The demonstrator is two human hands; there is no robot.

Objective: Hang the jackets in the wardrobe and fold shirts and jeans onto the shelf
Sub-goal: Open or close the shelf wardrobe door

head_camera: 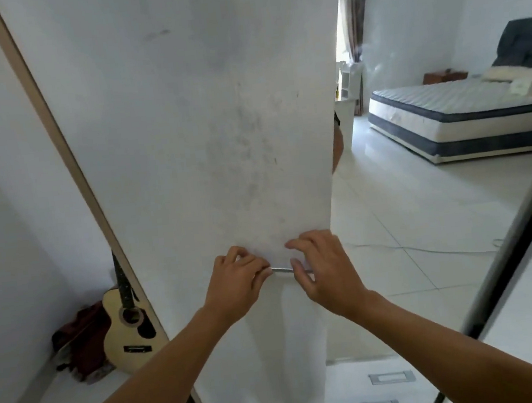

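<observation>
- Both hands meet at the wardrobe door (184,127): left hand (237,286) curls round the metal handle (281,269), right hand (322,267) seemingly pinches its other end.
- Handle runs crosswise between them.
- Jackets, shirts, jeans: none visible.

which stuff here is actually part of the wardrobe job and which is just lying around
Part of the job:
white wardrobe door
slim metal door handle
left hand and right hand, both on the handle

Just lying about:
pale wooden acoustic guitar
dark red cloth heap
striped bare mattress
</observation>
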